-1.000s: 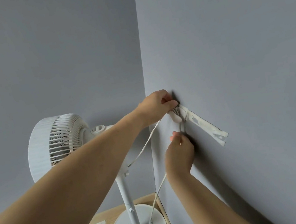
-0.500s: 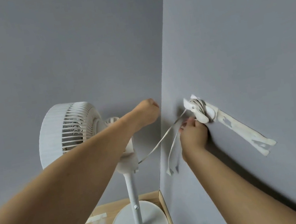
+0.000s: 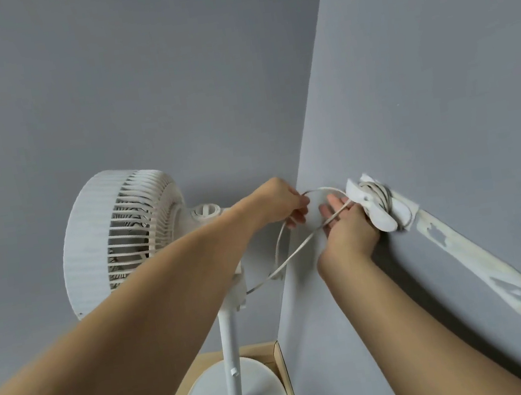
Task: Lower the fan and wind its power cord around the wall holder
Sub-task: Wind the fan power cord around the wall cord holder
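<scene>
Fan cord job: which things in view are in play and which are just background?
In play:
- fan
- power cord, partly coiled
- wall holder
- left hand, pinching the cord
- right hand, fingers against the cord beside the holder

Background:
- peeling tape strip
- wooden surface under the fan base

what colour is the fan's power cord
White, matching the fan. The power cord shows best in the head view, looping between the hands.

Home room corner: plain grey walls, pedestal fan.
</scene>
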`<state>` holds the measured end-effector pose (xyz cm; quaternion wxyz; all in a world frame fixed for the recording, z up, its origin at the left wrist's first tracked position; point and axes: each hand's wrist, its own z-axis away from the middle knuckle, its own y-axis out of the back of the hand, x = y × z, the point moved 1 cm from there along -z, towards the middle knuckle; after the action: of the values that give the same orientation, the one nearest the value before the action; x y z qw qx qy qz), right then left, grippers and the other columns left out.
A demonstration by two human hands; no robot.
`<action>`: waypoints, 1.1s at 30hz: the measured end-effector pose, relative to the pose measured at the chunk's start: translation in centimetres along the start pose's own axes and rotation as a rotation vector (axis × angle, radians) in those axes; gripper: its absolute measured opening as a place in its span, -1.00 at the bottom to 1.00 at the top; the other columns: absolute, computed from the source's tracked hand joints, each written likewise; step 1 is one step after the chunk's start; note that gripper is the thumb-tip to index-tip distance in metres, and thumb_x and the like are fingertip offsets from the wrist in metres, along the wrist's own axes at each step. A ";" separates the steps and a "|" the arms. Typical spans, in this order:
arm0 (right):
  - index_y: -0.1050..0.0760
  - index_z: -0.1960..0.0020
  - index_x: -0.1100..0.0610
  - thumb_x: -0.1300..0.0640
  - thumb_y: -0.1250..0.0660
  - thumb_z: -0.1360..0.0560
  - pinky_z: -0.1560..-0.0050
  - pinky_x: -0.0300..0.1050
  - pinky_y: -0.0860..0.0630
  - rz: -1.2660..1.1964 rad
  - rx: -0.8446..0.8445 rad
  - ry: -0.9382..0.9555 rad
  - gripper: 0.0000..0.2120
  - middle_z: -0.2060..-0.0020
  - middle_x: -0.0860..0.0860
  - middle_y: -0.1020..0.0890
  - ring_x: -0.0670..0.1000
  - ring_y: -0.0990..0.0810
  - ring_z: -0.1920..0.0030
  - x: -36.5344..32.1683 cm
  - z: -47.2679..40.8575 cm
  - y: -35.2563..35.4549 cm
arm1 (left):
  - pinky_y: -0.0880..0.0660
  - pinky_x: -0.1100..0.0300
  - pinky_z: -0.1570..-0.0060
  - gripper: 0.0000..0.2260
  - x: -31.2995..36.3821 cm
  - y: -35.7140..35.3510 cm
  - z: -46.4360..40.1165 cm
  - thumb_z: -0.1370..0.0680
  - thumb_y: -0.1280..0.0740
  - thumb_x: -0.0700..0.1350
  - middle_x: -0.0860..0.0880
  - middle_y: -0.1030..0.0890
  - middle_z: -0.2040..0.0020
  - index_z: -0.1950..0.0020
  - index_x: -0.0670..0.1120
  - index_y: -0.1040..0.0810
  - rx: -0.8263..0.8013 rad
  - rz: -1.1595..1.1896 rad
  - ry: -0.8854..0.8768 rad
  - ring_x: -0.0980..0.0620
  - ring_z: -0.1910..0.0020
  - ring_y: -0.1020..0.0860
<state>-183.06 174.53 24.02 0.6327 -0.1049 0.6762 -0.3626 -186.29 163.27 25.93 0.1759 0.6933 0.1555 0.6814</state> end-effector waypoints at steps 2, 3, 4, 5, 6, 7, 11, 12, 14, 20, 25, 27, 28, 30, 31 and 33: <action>-0.45 -0.24 0.22 0.12 -0.01 -0.65 -0.15 -0.06 -0.50 0.150 -0.028 0.003 -0.67 -0.18 0.18 -0.60 0.12 -0.62 -0.13 0.5 1.2 0.7 | -0.64 0.06 0.13 -0.79 1.9 0.7 0.0 -0.61 -0.32 -0.18 -0.18 -0.64 0.26 0.08 -0.32 -0.59 0.021 0.044 -0.016 -0.05 0.44 -0.59; -0.47 -0.14 0.19 0.09 -0.01 -0.64 -0.16 -0.09 -0.47 0.238 -0.068 -0.011 -0.69 -0.15 0.16 -0.61 0.10 -0.61 -0.14 0.7 1.7 1.3 | -0.63 0.00 0.04 -0.78 3.1 1.1 0.1 -0.60 -0.32 -0.16 -0.18 -0.66 0.23 0.09 -0.31 -0.61 0.038 0.029 -0.033 -0.10 0.40 -0.60; -0.48 -0.06 0.16 0.07 -0.02 -0.64 -0.18 -0.10 -0.44 0.310 -0.112 -0.041 -0.71 -0.13 0.13 -0.62 0.07 -0.60 -0.14 1.0 2.4 1.8 | -0.62 -0.01 -0.01 -0.78 4.3 1.4 0.2 -0.59 -0.33 -0.13 -0.18 -0.68 0.20 0.10 -0.29 -0.62 0.059 -0.004 -0.056 -0.11 0.38 -0.61; -0.50 -0.02 0.15 0.08 -0.03 -0.64 -0.20 -0.09 -0.43 0.398 -0.147 -0.063 -0.71 -0.11 0.10 -0.62 0.06 -0.59 -0.14 1.3 2.8 2.2 | -0.61 0.00 -0.03 -0.77 5.4 1.7 0.3 -0.59 -0.34 -0.11 -0.16 -0.70 0.19 0.11 -0.26 -0.64 0.080 -0.048 -0.085 -0.08 0.38 -0.63; -0.51 -0.02 0.18 0.12 -0.05 -0.63 -0.19 -0.05 -0.43 0.464 -0.172 -0.071 -0.72 -0.07 0.11 -0.62 0.07 -0.58 -0.12 1.3 3.1 2.6 | -0.60 0.02 -0.02 -0.76 6.6 1.9 0.6 -0.58 -0.34 -0.08 -0.13 -0.72 0.19 0.11 -0.24 -0.65 0.093 -0.099 -0.119 -0.04 0.40 -0.64; -0.52 -0.06 0.22 0.17 -0.07 -0.61 -0.18 -0.01 -0.45 0.524 -0.183 -0.060 -0.73 -0.02 0.11 -0.61 0.08 -0.58 -0.08 1.3 3.1 2.8 | -0.60 0.05 -0.01 -0.76 7.6 2.0 0.9 -0.57 -0.34 -0.06 -0.09 -0.73 0.20 0.12 -0.22 -0.66 0.101 -0.138 -0.151 0.01 0.42 -0.65; -0.34 0.14 0.11 0.32 -0.10 -0.54 0.27 -0.17 -0.25 0.578 -0.247 -0.049 -0.84 0.26 0.05 -0.27 -0.02 -0.32 0.19 0.2 3.7 3.1 | -0.60 0.04 -0.04 -0.77 10.7 1.6 3.0 -0.54 -0.35 -0.04 -0.03 -0.73 0.22 0.12 -0.19 -0.67 0.085 -0.273 -0.249 0.06 0.40 -0.66; -0.32 0.19 0.11 0.32 -0.10 -0.52 0.31 -0.18 -0.18 0.578 -0.248 -0.059 -0.83 0.25 0.06 -0.22 -0.01 -0.26 0.26 -0.1 3.8 3.3 | -0.59 0.05 -0.03 -0.78 11.4 1.3 3.7 -0.54 -0.35 -0.05 -0.02 -0.73 0.23 0.14 -0.19 -0.67 0.074 -0.316 -0.271 0.06 0.38 -0.66; -0.44 0.14 0.25 0.34 -0.10 -0.48 0.33 -0.21 -0.20 0.548 -0.256 -0.051 -0.85 0.25 0.05 -0.30 -0.01 -0.24 0.33 -0.8 4.7 4.0 | -0.59 0.11 0.03 -0.81 12.6 0.6 5.1 -0.52 -0.35 -0.08 -0.01 -0.72 0.25 0.18 -0.17 -0.66 0.038 -0.389 -0.312 0.08 0.38 -0.66; -0.40 -0.37 0.14 0.38 -0.05 -0.50 -0.29 -0.04 -0.44 0.332 -0.400 -0.100 -0.52 -0.17 0.00 -0.61 -0.03 -0.60 -0.12 -2.8 7.4 5.4 | -0.38 0.40 0.47 -0.80 14.7 -1.7 7.2 -0.45 -0.37 -0.01 0.12 -0.62 0.46 0.27 -0.10 -0.68 -0.074 -0.660 -0.354 0.27 0.51 -0.50; -0.58 -0.02 0.13 0.06 -0.16 -0.41 0.01 -0.05 -0.52 0.151 -0.524 -0.182 -0.69 0.30 0.07 -0.69 0.06 -0.66 0.27 -4.1 9.0 7.1 | -0.37 0.27 0.38 -0.74 14.9 -2.9 7.3 -0.45 -0.32 0.08 0.10 -0.62 0.41 0.24 -0.04 -0.70 -0.055 -0.748 -0.329 0.15 0.36 -0.54; -0.55 0.22 0.11 -0.01 -0.18 -0.49 0.17 -0.08 -0.48 0.165 -0.423 -0.167 -0.73 0.54 0.02 -0.44 0.01 -0.43 0.50 -4.4 9.5 8.0 | -0.34 0.27 0.41 -0.75 14.4 -2.9 7.2 -0.46 -0.35 0.09 0.10 -0.56 0.43 0.22 -0.04 -0.70 -0.017 -0.718 -0.323 0.12 0.40 -0.48; -0.49 0.30 0.12 -0.01 -0.14 -0.56 0.27 -0.14 -0.46 0.207 -0.349 -0.137 -0.66 0.57 0.01 -0.33 -0.02 -0.33 0.55 -4.6 9.7 8.3 | -0.36 0.25 0.39 -0.75 14.0 -2.8 7.2 -0.48 -0.36 0.09 0.08 -0.57 0.39 0.21 -0.05 -0.70 -0.025 -0.679 -0.316 0.10 0.38 -0.47; -0.31 0.35 0.17 0.07 -0.11 -0.62 0.50 -0.30 -0.36 0.321 -0.202 -0.020 -0.61 0.54 0.02 -0.23 -0.08 -0.24 0.62 -4.8 9.5 9.2 | -0.46 0.17 0.25 -0.76 13.1 -3.0 7.1 -0.51 -0.35 0.04 -0.02 -0.63 0.25 0.14 -0.10 -0.70 -0.060 -0.615 -0.310 0.03 0.27 -0.52; -0.26 0.34 0.17 0.11 -0.12 -0.63 0.55 -0.32 -0.30 0.306 -0.130 -0.003 -0.62 0.50 0.01 -0.20 -0.08 -0.20 0.61 -4.7 9.4 9.7 | -0.50 0.11 0.13 -0.77 12.7 -3.2 7.0 -0.53 -0.35 0.02 -0.06 -0.65 0.16 0.10 -0.12 -0.69 -0.060 -0.609 -0.315 -0.01 0.18 -0.56; -0.25 0.40 0.12 0.09 -0.18 -0.61 0.46 -0.26 -0.27 0.207 -0.036 -0.073 -0.59 0.50 -0.07 -0.20 -0.08 -0.19 0.52 -4.5 9.6 10.9 | -0.52 0.04 -0.03 -0.80 11.9 -3.7 6.8 -0.53 -0.36 -0.01 -0.10 -0.63 0.01 0.02 -0.13 -0.64 -0.025 -0.612 -0.339 -0.07 0.01 -0.58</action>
<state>-169.85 181.62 21.34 0.6889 -0.0589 0.6665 -0.2789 -179.13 171.71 34.75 0.4040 0.7154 0.3164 0.4742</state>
